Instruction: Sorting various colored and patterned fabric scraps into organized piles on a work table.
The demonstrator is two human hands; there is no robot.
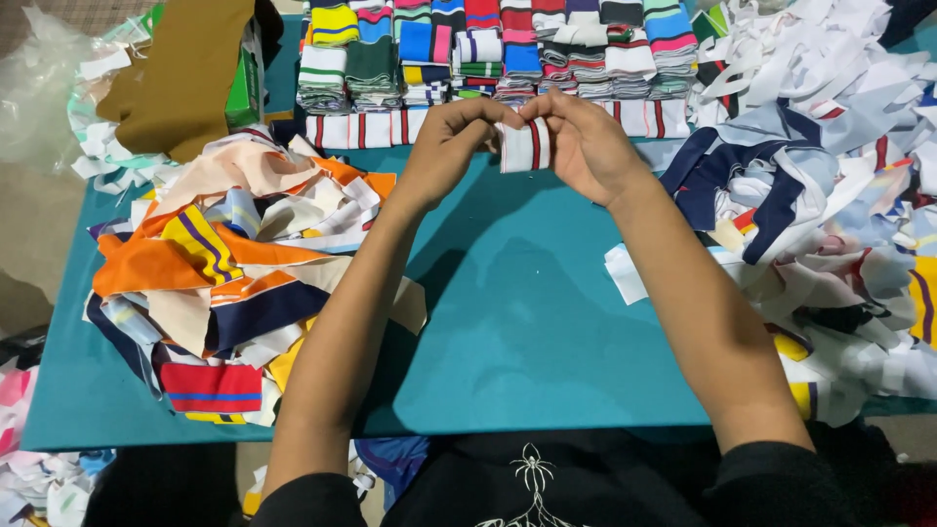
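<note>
Now striped cuff pinched between both fingers

Both hands pinching white red-striped rib piece w/ fingers, above teal table, scrap piles either side

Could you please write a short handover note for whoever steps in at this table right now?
Left hand and right hand: both pinch one white ribbed strip with red stripes above the teal table.
Done: folded strips stand in neat stacks along the far edge.
Left: loose fabric scraps heaped on the left and on the right lie unsorted.
</note>
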